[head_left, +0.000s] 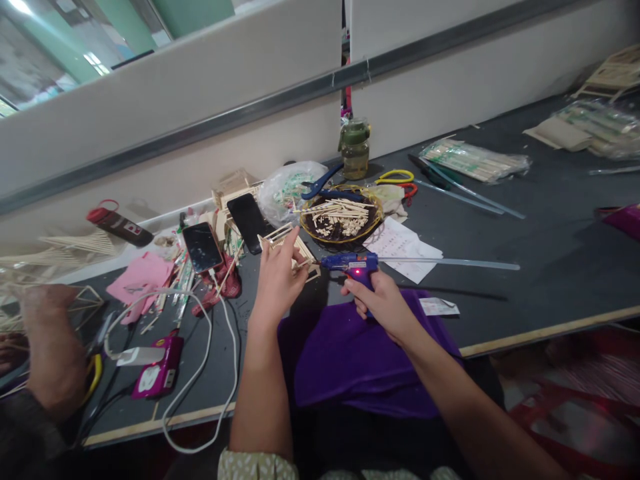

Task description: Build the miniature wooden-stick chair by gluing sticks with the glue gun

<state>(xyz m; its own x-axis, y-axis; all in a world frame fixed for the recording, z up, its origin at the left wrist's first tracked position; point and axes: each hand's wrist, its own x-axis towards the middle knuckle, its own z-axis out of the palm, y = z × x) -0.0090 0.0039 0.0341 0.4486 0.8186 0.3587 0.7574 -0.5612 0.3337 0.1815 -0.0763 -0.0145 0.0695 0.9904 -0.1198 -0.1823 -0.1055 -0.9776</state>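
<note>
My right hand [375,297] is wrapped round the handle of a blue hot glue gun [353,262], whose red light is lit. A long clear glue stick [450,263] sticks out of the gun's back end to the right. My left hand [281,277] grips a small frame of pale wooden sticks [309,255], and the gun's nozzle points at its right side. Whether the nozzle touches the wood, I cannot tell. Just behind the hands stands a basket [379,227] with short cut sticks in it. Under my right hand lies a purple cloth [345,360].
Two phones [202,247] lie to the left, near a pink power adapter [163,370] with a looping white cable [235,353]. A green-lidded bottle [355,150] stands by the wall. Packed sticks [475,160] lie at right. Another person's arm [55,347] rests at far left.
</note>
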